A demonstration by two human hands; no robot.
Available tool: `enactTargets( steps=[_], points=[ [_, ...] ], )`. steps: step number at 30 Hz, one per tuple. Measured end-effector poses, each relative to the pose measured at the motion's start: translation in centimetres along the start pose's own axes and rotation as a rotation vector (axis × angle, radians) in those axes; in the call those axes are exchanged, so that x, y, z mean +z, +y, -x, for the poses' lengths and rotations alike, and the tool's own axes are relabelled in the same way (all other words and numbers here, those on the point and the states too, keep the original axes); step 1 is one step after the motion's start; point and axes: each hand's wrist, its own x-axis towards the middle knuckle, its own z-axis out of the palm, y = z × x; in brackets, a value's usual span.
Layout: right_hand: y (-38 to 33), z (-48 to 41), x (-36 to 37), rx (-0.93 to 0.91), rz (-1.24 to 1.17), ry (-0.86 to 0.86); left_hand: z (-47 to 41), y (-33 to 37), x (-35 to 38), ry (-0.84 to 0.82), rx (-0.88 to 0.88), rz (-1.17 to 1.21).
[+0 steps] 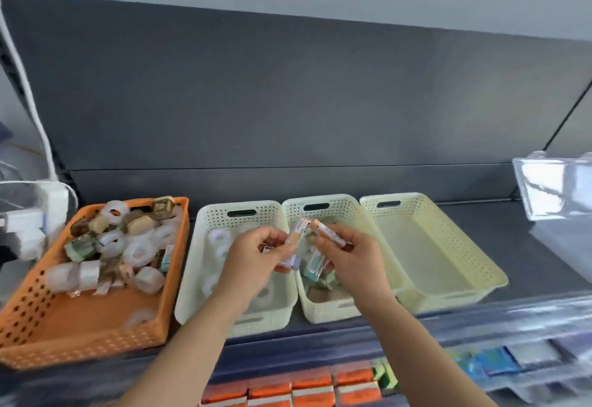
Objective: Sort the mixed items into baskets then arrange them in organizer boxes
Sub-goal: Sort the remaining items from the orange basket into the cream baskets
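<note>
Head camera: left hand (256, 256) pinches a flat packet (296, 235), and right hand (355, 256) grips an orange-tipped tube (330, 233) over the middle basket (323, 310). Both look light and rigid, best held mid-length.

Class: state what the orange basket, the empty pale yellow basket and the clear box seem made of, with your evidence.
Orange basket: likely moulded plastic, matt; uniform colour, regular hole pattern.
Pale yellow basket: the same, with moulded handle slot.
Clear box: probably glossy plastic; see-through with glare.
</note>
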Motion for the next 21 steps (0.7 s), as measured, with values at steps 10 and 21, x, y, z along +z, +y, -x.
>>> enactTargets(
  steps=[10,21],
  points=[
    [3.2,-1.0,-15.9,0.002,0.143,0.126,-0.5,3.7,16.8,-0.109,0.071,-0.036],
    [8.7,-10.4,-20.8,0.059,0.388,0.114,-9.6,2.7,24.8,-0.179,0.041,-0.363]
  ],
)
